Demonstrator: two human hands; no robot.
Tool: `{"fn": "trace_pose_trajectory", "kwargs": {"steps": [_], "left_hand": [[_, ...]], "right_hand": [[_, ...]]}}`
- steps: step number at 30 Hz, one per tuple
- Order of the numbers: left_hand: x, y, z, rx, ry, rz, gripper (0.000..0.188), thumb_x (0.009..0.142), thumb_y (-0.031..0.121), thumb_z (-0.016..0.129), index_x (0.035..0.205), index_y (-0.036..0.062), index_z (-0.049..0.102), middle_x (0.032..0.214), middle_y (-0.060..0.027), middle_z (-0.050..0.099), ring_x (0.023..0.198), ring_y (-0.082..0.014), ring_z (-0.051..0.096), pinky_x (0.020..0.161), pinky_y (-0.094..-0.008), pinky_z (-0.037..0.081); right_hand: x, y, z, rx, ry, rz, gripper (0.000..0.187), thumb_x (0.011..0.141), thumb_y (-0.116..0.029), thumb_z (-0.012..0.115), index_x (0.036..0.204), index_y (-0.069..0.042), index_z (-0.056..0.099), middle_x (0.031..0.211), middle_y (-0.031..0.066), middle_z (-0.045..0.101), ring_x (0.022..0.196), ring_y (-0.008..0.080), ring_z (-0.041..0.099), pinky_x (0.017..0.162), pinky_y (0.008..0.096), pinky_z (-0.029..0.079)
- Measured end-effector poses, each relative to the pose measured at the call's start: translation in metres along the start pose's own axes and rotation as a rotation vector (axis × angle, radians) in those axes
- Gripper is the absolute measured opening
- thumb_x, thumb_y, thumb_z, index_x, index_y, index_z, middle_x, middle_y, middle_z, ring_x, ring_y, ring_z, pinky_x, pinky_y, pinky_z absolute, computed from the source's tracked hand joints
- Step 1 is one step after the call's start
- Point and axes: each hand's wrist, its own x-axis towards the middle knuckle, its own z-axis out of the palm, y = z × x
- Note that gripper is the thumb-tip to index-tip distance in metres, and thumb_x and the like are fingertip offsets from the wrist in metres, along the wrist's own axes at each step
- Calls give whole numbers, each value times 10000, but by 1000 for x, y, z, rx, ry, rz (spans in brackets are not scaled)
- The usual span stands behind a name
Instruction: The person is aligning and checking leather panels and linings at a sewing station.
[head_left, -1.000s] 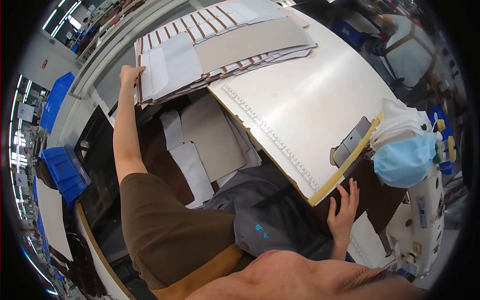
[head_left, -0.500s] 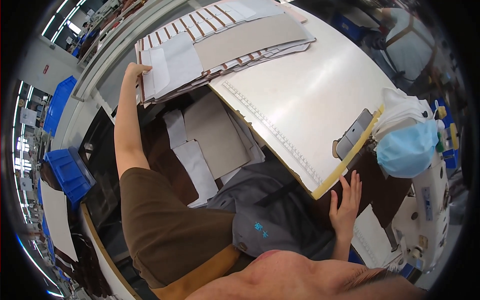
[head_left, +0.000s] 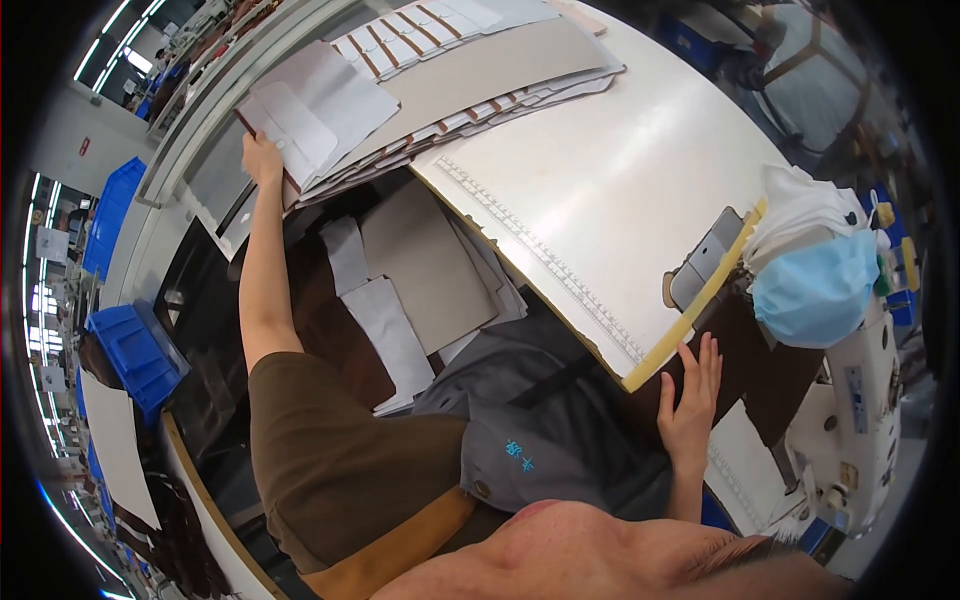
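At the far left, my left hand (head_left: 263,158) is closed on the brown edge of a pale grey panel (head_left: 345,95), which has a rounded flap on it. The panel lies askew on top of a stack of layered panels (head_left: 500,75) with brown strips and a beige board. My right hand (head_left: 690,405) rests with fingers apart on dark brown material (head_left: 755,375), beside the yellow edge strip (head_left: 690,325) of the white table. Nothing shows in its fingers.
A ruler scale (head_left: 540,260) runs along the near edge of the white tabletop (head_left: 590,170). A metal plate (head_left: 705,262) is set in the table. A white sewing machine (head_left: 850,400) with a blue face mask (head_left: 815,290) stands right. More panels (head_left: 425,270) lie below the stack.
My left hand has drawn the top panel leftward and turned it, so it now sits crooked over the stack and covers some brown strips. My right hand stays nearly in place.
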Motion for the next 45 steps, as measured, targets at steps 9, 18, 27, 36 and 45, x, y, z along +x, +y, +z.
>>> {"fn": "trace_pose_trajectory", "kwargs": {"steps": [9,18,27,36,45], "left_hand": [[34,25,-63,-219,328,272,236,914,225,470,921,1,546,823,-193,605,774,-376,576,708,-439,431],[-119,303,-144,150,-6,1328,402,858,109,475,1249,199,506,768,-115,649,581,-291,630,492,-377,492],[-363,350,-95,-142,-1109,1715,338,824,136,531,1117,-33,519,613,-147,595,554,-327,605,497,-406,483],[-327,396,-41,-250,-1458,1235,276,709,199,742,844,30,571,817,-94,548,857,-232,557,749,-350,471],[-357,394,-50,-967,-1682,1127,45,829,29,604,874,30,608,783,-46,602,745,-154,564,697,-259,468]], "right_hand": [[1,-1,-3,22,9,12,395,859,-108,544,1239,-36,467,1402,209,322,1308,373,289,1078,469,233],[8,7,-10,-26,30,6,465,836,-170,594,1250,-1,466,1303,195,442,1220,347,406,1028,435,321],[33,44,-13,-3,65,-122,479,791,-225,653,1219,-71,500,1281,153,447,1178,343,430,990,420,361],[43,77,-10,8,87,-126,545,810,-350,642,1254,-83,472,1207,169,481,1070,346,485,875,432,422],[46,80,-11,-80,55,-120,534,807,-345,634,1207,-24,486,1172,127,521,1113,274,492,963,384,396]]}}
